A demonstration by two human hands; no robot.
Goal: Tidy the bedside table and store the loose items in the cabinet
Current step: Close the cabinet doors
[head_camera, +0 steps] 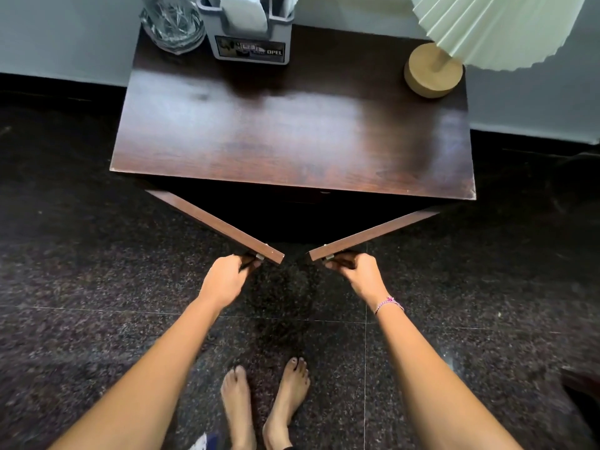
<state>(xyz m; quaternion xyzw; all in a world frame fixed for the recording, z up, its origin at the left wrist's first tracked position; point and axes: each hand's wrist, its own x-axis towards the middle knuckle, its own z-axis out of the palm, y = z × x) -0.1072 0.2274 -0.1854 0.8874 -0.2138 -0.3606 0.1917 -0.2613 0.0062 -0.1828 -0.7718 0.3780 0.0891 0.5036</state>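
A dark wooden bedside table (292, 134) stands against the wall, seen from above. Below its top, two cabinet doors stand partly open, angled toward me in a V. My left hand (227, 274) grips the dark handle of the left door (217, 225). My right hand (357, 271), with a pink thread bracelet at the wrist, grips the handle of the right door (373, 232). The cabinet's inside is dark and nothing in it can be made out.
At the back of the tabletop stand a clear glass vase (172, 24), a grey organizer box (250, 37) with white paper in it, and a lamp with a wooden base (431, 73) and pleated shade (496, 27). My bare feet (263, 404) stand on dark speckled floor.
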